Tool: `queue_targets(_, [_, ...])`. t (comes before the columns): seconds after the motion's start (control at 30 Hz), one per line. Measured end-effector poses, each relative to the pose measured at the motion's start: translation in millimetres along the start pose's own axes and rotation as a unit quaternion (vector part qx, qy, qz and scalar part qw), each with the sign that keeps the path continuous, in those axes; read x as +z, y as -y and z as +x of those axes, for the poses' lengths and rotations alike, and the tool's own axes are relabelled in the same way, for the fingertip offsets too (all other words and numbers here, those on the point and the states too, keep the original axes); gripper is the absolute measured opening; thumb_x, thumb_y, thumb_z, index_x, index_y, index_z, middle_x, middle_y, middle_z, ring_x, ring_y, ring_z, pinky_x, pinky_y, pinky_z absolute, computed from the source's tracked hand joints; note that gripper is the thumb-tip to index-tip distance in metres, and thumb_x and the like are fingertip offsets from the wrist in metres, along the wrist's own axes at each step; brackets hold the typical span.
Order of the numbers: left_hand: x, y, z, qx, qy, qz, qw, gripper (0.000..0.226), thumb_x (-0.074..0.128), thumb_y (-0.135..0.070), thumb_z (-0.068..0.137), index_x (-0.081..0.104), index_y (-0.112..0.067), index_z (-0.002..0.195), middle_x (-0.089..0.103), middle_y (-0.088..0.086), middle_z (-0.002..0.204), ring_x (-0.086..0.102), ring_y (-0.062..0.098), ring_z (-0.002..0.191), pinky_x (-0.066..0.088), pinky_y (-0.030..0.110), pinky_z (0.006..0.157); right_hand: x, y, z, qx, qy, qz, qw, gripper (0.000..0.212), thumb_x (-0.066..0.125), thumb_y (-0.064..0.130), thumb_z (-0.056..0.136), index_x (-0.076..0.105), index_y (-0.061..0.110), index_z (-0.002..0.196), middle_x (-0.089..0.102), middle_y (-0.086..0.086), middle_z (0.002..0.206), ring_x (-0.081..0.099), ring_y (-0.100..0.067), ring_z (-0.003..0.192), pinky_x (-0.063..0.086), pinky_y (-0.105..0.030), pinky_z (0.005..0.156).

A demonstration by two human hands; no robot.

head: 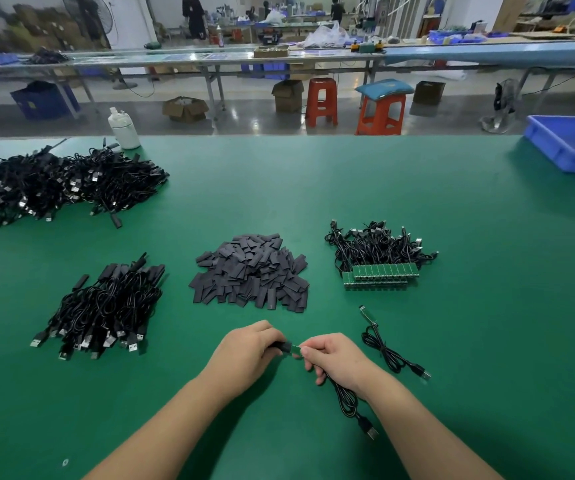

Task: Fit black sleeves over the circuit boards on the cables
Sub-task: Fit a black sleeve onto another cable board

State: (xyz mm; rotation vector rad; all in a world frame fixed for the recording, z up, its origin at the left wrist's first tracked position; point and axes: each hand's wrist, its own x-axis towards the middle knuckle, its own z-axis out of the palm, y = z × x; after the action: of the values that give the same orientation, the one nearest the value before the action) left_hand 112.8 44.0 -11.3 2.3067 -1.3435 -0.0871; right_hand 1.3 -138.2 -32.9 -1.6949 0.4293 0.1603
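Black sleeve [278,345] — partly over a green circuit board [294,350], held above the surface; its black cable [346,398] trails down — USB plug [369,430] lying flat.

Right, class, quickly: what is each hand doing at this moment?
Left hand: pinches a black sleeve.
Right hand: holds the circuit board end of a cable.

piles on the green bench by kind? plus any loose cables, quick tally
Sleeved cable piles: 2, far left and near left
Black sleeve pile: 1
Bare-board cable pile: 1
Loose cable on the bench: 1
Cable held in both hands: 1
Total: 6
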Motion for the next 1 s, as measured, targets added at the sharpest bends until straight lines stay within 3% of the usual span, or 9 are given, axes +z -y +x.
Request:
queue_targets(0.13, [2.3, -2.4, -0.2, -0.042, 0.014, -0.028, 0.999, 0.013, 0.066, -0.024, 0.090, 0.071, -0.024, 0.102, 0.066, -0.010, 0.095, 0.062, 0.010, 0.090, 0.048, 0.026, 0.083, 0.3, -3.2, 1.6, 0.000, -0.001, 0.014, 1.000, 0.014, 0.063, 0.013, 0.097, 0.074, 0.020, 0.101, 0.069, 0.002, 0.074, 0.054, -0.007, 0.054, 0.054, -0.025, 0.061])
queue_targets(0.23, [3.4, -3.8, 2.8, -0.054, 0.070, -0.007, 0.996, 0.020, 0.060, -0.032, 0.094, 0.073, -0.023, 0.107, 0.072, -0.005, 0.099, 0.064, 0.011, 0.090, 0.048, 0.025, 0.082, 1.0, -3.4, 1.4, -0.010, 0.004, 0.024, 1.000, 0.015, 0.067, 0.009, 0.094, 0.075, 0.022, 0.097, 0.069, 0.000, 0.076, 0.054, -0.006, 0.053, 0.052, -0.022, 0.059])
queue_targets(0.33, [0.5, -3.5, 3.7, -0.060, 0.105, -0.020, 0.992, 0.024, 0.054, -0.035, 0.098, 0.073, -0.022, 0.106, 0.073, -0.002, 0.094, 0.059, -0.002, 0.068, 0.050, 0.028, 0.077, 0.2, -3.6, 1.4, -0.017, 0.007, 0.027, 0.999, 0.016, 0.071, 0.009, 0.090, 0.077, 0.023, 0.096, 0.066, -0.003, 0.075, 0.054, -0.006, 0.053, 0.053, -0.021, 0.060])
queue_targets(0.47, [-1.3, 0.5, 3.9, -0.059, 0.140, -0.023, 0.988, 0.020, 0.055, -0.030, 0.098, 0.072, -0.022, 0.105, 0.062, -0.002, 0.090, 0.065, 0.013, 0.072, 0.049, 0.028, 0.077, 0.5, -5.7, 3.4, -0.016, 0.008, 0.023, 1.000, 0.016, 0.075, 0.010, 0.087, 0.078, 0.023, 0.097, 0.053, 0.006, 0.059, 0.049, -0.005, 0.053, 0.055, -0.022, 0.064])
queue_targets(0.57, [0.8, 1.3, 1.5, -0.051, 0.126, -0.018, 0.991, 0.022, 0.057, -0.032, 0.097, 0.071, -0.024, 0.113, 0.059, -0.003, 0.098, 0.063, 0.014, 0.080, 0.049, 0.023, 0.078, 0.7, -7.2, 4.8, -0.015, 0.003, 0.014, 1.000, 0.017, 0.076, 0.012, 0.086, 0.078, 0.025, 0.098, 0.048, 0.014, 0.052, 0.047, -0.003, 0.052, 0.055, -0.023, 0.065])
queue_targets(0.73, [-0.3, 0.5, -3.8, -0.020, 0.087, 0.015, 0.996, 0.026, 0.051, -0.038, 0.100, 0.069, -0.025, 0.113, 0.062, -0.004, 0.101, 0.060, 0.015, 0.090, 0.047, 0.028, 0.079, 0.0, -7.3, 4.5, -0.015, -0.005, 0.019, 1.000, 0.016, 0.074, 0.013, 0.089, 0.075, 0.024, 0.100, 0.058, 0.013, 0.059, 0.057, -0.007, 0.055, 0.055, -0.023, 0.065])
queue_targets(1.0, [1.8, -2.3, -5.2, -0.019, 0.047, -0.010, 0.999, 0.024, 0.053, -0.031, 0.100, 0.069, -0.019, 0.113, 0.063, -0.001, 0.103, 0.061, 0.017, 0.093, 0.047, 0.028, 0.084, 1.8, -3.3, 1.9, 0.000, 0.013, 0.065, 0.998, 0.017, 0.067, 0.005, 0.092, 0.070, 0.007, 0.109, 0.073, -0.003, 0.076, 0.064, -0.010, 0.062, 0.055, -0.022, 0.064])
